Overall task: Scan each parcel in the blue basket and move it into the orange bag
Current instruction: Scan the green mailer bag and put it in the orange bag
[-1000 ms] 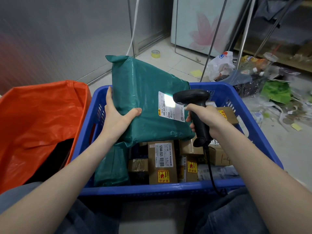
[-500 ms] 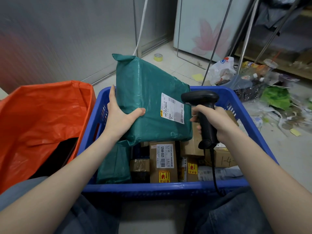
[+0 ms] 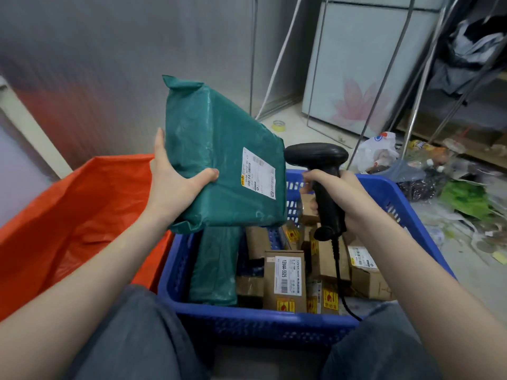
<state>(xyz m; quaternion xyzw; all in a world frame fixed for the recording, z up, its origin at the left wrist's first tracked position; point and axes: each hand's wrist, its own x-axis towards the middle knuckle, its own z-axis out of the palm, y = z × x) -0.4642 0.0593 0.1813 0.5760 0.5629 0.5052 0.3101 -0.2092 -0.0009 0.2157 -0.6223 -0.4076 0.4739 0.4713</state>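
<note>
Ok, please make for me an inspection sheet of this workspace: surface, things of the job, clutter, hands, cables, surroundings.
Surface: pale tiled floor; no table seen.
Job's things: green parcel held up above the blue basket, its white label toward the scanner; cardboard boxes and another green parcel lie in the basket; orange bag open beside the basket.
Clutter: plastic bags and litter on the floor beyond the basket; tape roll.
Hands: left hand grips the held parcel's edge; right hand grips the scanner handle.
Cables: black scanner cord runs down over the boxes.
Surroundings: grey wall; panel with pink flower; leaning metal rods.
</note>
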